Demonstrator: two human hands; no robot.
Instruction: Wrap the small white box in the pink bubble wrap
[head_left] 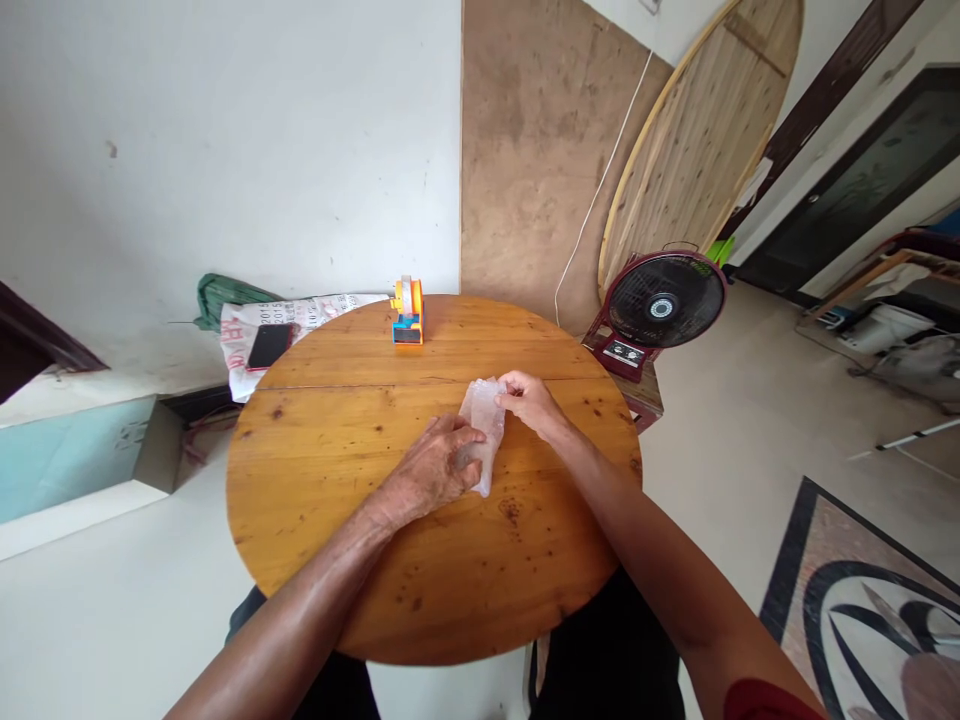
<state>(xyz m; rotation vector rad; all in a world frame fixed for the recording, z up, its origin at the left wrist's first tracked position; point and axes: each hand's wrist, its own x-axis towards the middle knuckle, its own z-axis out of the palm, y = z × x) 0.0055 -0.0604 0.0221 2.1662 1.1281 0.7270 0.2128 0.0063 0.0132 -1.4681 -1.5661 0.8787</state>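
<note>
Head view: both hands (pixel 442 465) (pixel 529 400) hold plastic bag (pixel 484 420) (contents unclear).

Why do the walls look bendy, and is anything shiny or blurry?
Head view: the wide lens curves the wall edges and stretches the arms near the bottom; soft daylight puts a mild sheen on the table; the clear bag held by the left hand and right hand looks hazy; shadows are faint.

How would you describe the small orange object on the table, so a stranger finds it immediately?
Start at the round wooden table. At its far edge, beyond both hands, stands the orange and blue tape dispenser. It is the only brightly coloured thing on the tabletop.
</note>
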